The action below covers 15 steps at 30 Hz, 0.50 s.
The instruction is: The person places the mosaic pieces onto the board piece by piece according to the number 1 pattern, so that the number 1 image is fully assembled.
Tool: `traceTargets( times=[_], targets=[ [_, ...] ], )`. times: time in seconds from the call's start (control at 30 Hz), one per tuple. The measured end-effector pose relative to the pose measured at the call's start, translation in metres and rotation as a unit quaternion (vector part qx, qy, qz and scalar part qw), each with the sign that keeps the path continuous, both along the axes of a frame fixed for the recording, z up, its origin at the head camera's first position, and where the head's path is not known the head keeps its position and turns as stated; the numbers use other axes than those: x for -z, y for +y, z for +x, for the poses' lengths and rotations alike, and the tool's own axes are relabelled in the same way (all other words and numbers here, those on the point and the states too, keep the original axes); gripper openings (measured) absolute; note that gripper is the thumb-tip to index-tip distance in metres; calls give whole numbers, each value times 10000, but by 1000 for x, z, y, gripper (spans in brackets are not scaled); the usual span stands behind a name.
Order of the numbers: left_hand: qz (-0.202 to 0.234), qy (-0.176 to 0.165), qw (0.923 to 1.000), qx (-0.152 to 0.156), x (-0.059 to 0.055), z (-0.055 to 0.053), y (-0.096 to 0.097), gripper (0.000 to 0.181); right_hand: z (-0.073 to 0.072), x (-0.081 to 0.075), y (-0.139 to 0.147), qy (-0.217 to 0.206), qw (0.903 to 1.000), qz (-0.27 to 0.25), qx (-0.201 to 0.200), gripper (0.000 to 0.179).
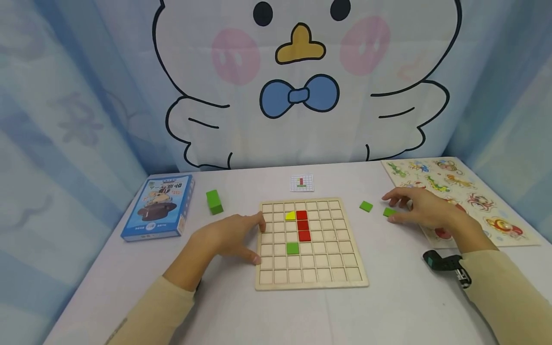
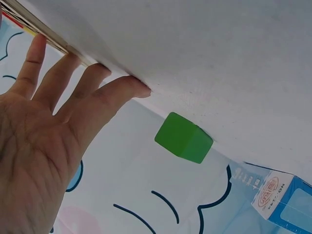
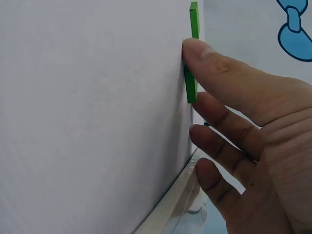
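Note:
In the head view a wooden grid board [image 1: 319, 275] lies on the table, bearing three red squares [image 1: 303, 225], a yellow piece [image 1: 291, 215] and a green square [image 1: 293, 248]. My left hand [image 1: 230, 235] rests along the board's left edge, fingers spread and thumb near the lower left side. To the right, my right hand [image 1: 424, 208] is at a small green tile [image 1: 389, 212], thumb touching it and fingers loosely bent above the table. Another green tile [image 1: 366, 206] lies to its left. A green block [image 1: 214, 202] stands beyond my left hand.
A blue box [image 1: 161, 206] lies at the left. A small pattern card [image 1: 302, 183] is behind the board. At the right lies a sheet with animal pictures [image 1: 463, 191], partly under my right hand. A printed curtain [image 1: 302, 139] hangs behind the table.

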<state>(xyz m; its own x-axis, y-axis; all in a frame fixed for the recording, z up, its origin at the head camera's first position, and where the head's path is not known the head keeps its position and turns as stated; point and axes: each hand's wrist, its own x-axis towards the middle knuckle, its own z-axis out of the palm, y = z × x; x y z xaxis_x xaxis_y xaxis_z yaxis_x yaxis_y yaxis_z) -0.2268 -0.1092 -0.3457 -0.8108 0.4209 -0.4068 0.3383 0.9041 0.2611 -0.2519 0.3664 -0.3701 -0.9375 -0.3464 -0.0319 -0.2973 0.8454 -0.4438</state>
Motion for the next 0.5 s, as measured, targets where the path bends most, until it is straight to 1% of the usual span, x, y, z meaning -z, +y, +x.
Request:
traceTargets(
  times=[0.2,0.37,0.5],
  targets=[
    [34,-39,10000,22,-1,0,1,67,2,-4,-1,29,9999,18,-169,37],
    [32,-16,10000,28,-2,-2,1,67,3,-12,-5,131,9995,-94,-280,36],
    [91,-121,9999,-42,-1,0,0,66,5,-15,-9,92,9992,-217,-320,36]
  ],
)
